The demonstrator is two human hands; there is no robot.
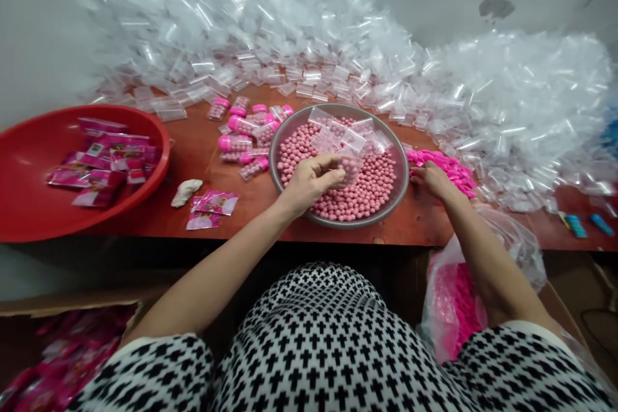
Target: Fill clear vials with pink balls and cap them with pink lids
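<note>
Pinching vial, left hand over bowl

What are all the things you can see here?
Round grey metal bowl: one, grey, table centre.
Small pink round balls: many, pink, in the bowl.
Small clear plastic bags: huge heap, clear, back of table; a few in the bowl.
Clear tubes with pink caps: several, left of the bowl.
Red plastic basin: one, red, far left.
Pink printed packets: many, in the basin; two on the table.
White crumpled lump: one, beside those two.
Loose bright pink caps: pile, right of the bowl.
Small blue pieces: two, blue, table's right end.
Left hand: over the bowl, holding a small clear container.
Right hand: on the caps pile.
</note>
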